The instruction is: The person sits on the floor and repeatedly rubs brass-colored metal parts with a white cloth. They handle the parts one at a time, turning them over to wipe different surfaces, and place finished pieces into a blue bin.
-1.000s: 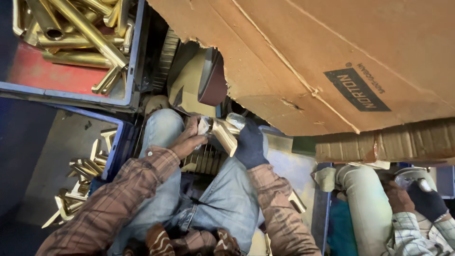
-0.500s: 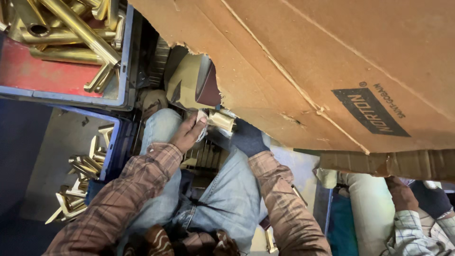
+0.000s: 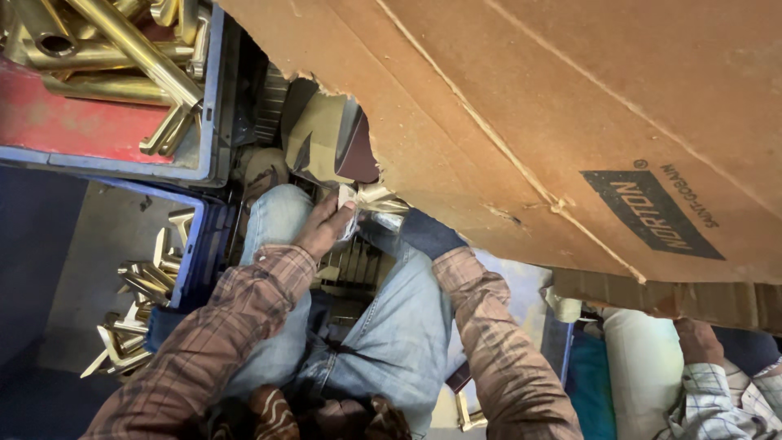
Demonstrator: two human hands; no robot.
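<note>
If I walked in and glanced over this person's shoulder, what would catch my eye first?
Most likely the big torn cardboard sheet filling the upper right and hiding part of the work. Then the gleaming brass parts: long ones heaped in the red-bottomed crate at top left, smaller ones in the blue bin below it. In the middle, the left hand holds a small shiny metal piece at the cardboard's edge; the right hand, dark-gloved, is mostly hidden.

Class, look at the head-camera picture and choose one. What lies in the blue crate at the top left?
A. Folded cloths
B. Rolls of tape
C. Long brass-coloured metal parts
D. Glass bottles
C: the blue crate at the top left holds a heap of long brass-coloured metal parts lying on its red floor; no cloth, glass or tape shows in it.
</note>
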